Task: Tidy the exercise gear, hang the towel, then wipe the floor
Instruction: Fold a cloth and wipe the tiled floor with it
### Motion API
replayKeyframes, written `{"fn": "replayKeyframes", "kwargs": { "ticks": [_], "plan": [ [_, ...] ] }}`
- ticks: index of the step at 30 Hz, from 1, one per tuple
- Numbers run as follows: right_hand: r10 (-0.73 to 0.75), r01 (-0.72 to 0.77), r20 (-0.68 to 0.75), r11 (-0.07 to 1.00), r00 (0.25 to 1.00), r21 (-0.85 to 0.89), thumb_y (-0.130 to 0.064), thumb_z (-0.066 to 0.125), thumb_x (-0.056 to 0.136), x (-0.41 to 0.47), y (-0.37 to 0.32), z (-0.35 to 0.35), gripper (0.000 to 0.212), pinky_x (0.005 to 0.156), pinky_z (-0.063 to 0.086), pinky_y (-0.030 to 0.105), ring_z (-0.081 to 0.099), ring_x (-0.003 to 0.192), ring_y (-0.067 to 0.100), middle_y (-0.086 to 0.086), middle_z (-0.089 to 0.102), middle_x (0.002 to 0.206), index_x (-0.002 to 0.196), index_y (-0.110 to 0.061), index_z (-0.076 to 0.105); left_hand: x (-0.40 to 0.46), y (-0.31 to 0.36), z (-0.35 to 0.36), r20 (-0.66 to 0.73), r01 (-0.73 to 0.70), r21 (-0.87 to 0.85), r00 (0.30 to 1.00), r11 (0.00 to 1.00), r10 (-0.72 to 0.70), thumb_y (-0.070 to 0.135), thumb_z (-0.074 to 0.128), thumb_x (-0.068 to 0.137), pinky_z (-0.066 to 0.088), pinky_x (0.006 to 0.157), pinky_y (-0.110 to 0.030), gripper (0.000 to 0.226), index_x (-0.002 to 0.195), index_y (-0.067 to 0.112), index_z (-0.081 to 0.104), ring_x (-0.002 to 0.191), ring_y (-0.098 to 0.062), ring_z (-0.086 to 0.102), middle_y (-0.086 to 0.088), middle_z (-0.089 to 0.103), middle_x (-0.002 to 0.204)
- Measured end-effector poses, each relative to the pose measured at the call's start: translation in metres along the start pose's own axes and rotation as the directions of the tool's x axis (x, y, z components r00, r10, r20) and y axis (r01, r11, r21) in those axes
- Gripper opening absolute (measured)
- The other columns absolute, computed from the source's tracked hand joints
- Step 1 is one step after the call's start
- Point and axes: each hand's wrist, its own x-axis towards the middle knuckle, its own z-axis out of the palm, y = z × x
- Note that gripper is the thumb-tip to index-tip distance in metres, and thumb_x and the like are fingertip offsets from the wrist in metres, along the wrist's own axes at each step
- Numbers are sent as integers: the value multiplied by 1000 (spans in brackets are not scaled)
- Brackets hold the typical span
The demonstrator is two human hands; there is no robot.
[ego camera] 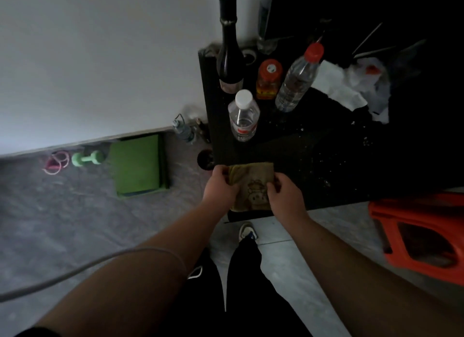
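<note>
Towel (253, 183) held folded at near edge of black table (326, 161). Left edge pinched by left hand (221, 186), right side gripped by right hand (283, 196); both arms extended forward.

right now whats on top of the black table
Three plastic bottles, a dark wine bottle, crumpled white paper, and the towel both hands grip. The dark far side is unreadable.

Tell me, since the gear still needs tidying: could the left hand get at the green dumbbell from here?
Probably not as things stand. The left hand grips the folded towel together with the right hand, and the green dumbbell lies far off by the wall. The floor between looks free.
</note>
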Motion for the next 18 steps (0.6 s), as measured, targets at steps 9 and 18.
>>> {"fn": "replayKeyframes", "kwargs": {
  "ticks": [9, 18],
  "plan": [
    [-500, 469, 32, 786, 866, -402, -16, 50, 95, 2, 15, 8, 56, 119, 27, 38, 20, 149, 22, 7, 30, 157, 149, -12, 34, -2, -28, 7, 56, -351, 629, 910, 693, 410, 30, 46, 85, 30, 116, -48, 65, 147, 18, 29, 144, -35, 26, -11, 31, 153],
    [-436, 566, 384, 441, 814, -697, -42, 31, 101, 30, 35, 19, 73, 123, 13, 44, -9, 152, 26, 13, -7, 165, 155, -6, -2, 25, -63, 33, 357, -549, 764, 797, 337, 488, 61, 20, 95, -1, 123, -50, 77, 157, 19, 0, 150, -23, -13, -4, 0, 166]
  ]
}}
